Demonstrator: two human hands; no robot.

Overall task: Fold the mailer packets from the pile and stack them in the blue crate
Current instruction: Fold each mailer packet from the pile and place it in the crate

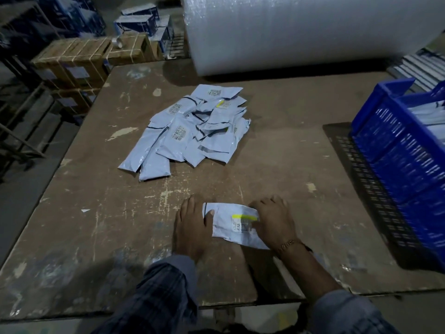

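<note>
Pressing one mailer packet (234, 222) flat on the near surface (96, 225): left hand (190, 225) has straight fingers on its left end, right hand (274, 219) has curled fingers pinching the right edge. Risk: slick plastic springs open or slides if pressure lifts. Pile (190, 131) sits mid-surface; blue crate (404, 150) at right, part-filled, path unobstructed. Bubble wrap roll (301, 32) behind.

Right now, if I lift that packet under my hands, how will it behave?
The mailer packet looks creased and thin, so it would probably flop and partly unfold once the left hand and right hand stop pressing. Its glossy film suggests it may slide on the table. It is likely light.
</note>
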